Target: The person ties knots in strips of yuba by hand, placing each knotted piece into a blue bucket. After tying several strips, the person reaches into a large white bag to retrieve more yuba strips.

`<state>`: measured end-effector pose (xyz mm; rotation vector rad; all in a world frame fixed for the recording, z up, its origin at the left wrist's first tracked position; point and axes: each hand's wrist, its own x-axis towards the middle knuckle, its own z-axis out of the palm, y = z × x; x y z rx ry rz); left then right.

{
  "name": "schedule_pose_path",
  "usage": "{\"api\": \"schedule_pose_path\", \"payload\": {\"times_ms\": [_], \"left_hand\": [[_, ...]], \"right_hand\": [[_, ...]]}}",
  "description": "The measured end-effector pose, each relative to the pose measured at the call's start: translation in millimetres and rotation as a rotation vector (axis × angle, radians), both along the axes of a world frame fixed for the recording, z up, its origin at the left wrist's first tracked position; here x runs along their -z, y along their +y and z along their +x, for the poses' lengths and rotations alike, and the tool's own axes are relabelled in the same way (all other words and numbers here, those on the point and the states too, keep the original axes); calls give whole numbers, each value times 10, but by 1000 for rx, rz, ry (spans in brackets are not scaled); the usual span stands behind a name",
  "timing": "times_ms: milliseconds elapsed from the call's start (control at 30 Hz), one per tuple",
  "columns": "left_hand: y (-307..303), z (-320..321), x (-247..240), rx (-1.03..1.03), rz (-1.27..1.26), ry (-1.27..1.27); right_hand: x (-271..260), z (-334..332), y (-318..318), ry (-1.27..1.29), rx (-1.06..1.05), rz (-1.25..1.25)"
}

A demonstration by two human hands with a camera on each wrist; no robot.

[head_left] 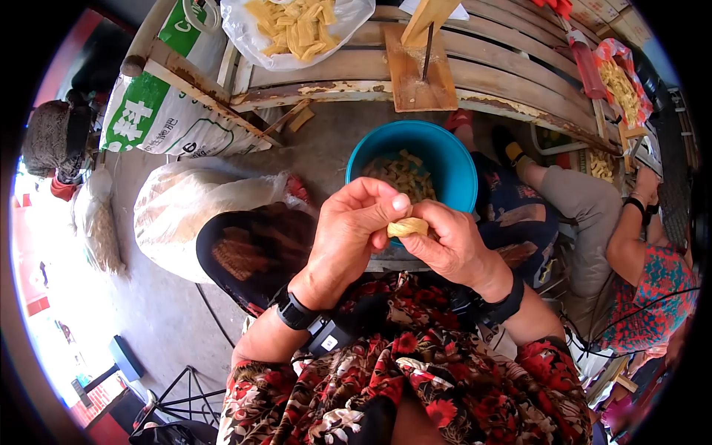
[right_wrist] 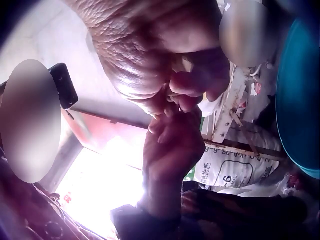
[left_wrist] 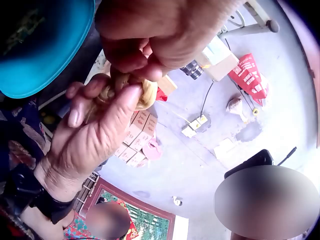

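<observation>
A pale yellow strip [head_left: 406, 227], looped and twisted like a knot, is between the two hands in front of the person's chest. My right hand [head_left: 461, 248] grips it between thumb and curled fingers. My left hand [head_left: 343, 236] has thumb and index finger pinched together at its near end. In the left wrist view the twisted strip [left_wrist: 147, 96] shows a braided look beside the right thumb. Fingers hide most of it in the right wrist view. Just beyond the hands stands a teal bucket [head_left: 456, 159] with yellowish pieces [head_left: 408, 172] inside.
A slatted bench [head_left: 334, 67] runs across the back, bearing a plastic bag of yellow pieces [head_left: 300, 30] and a wooden stand [head_left: 421, 70]. White-and-green sacks [head_left: 178, 122] lean at the left. Another person's leg [head_left: 582, 200] is close on the right.
</observation>
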<state>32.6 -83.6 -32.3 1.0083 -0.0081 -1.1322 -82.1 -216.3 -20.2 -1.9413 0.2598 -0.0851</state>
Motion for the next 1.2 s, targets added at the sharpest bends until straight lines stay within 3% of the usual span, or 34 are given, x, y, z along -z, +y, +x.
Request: {"api": "schedule_pose_path", "payload": {"times_ms": [67,200,300,400,500,600,700,800,900,1033,1167,1200], "left_hand": [[30,-3,-83,-3,36,-39],[143,-19,-115,107,-136,-235],[106,-57,-147,53,-35,-265],[88,-59,-63,-2,-31,-155],[81,-18,1,-6,-81,78],[73,9,70,12,-241,321],[94,51,52,106,-277,337],[122,39,-52,152,-109,85],[142,48,-63,187,-45,-117],[158,101,-110,241,288,-241],[209,196,-40,523,279,-134],[194,169,-20,503,327,-221]], "right_hand": [[-10,-10,-6,-3,26,-47],[26,5,-8,-41,93,-68],[50,23,28,-65,58,-134],[124,35,26,-129,-5,-85],[83,26,-11,-195,-142,-270],[105,26,-4,-216,-173,-274],[86,-2,21,-61,-160,-1],[110,-37,-16,145,-174,313],[-42,-17,24,160,-23,54],[111,-12,47,-192,-50,-464],[121,0,-9,-222,-147,-660],[117,7,-30,-217,-180,-700]]}}
